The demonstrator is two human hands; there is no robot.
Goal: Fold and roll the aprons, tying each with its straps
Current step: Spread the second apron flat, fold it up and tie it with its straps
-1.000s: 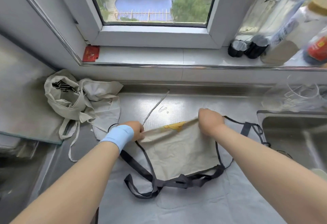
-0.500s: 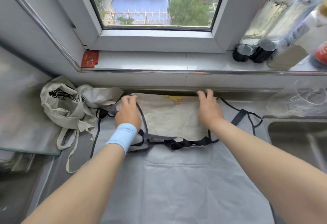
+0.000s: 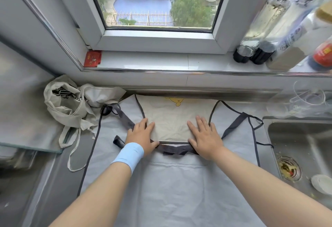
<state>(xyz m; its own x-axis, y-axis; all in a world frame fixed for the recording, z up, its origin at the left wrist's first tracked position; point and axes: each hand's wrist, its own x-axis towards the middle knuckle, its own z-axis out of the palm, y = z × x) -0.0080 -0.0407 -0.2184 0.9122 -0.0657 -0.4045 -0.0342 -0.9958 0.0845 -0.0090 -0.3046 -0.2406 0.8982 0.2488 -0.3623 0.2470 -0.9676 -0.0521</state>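
Two aprons show on the counter (image 3: 53,182). One grey apron (image 3: 170,191) lies spread flat in the middle, its cream bib (image 3: 170,120) at the far side, dark straps (image 3: 177,150) loose. Left hand (image 3: 142,135) and right hand (image 3: 204,138) press flat on the bib, fingers spread, gripping nothing. It looks just begun: no roll, no tie. One cream apron (image 3: 71,106) sits crumpled far left, not tidy yet.

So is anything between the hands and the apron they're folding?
Nothing visible. The left hand and right hand both lie flat, directly on the beige apron panel. Dark straps run under both palms along its near edge.
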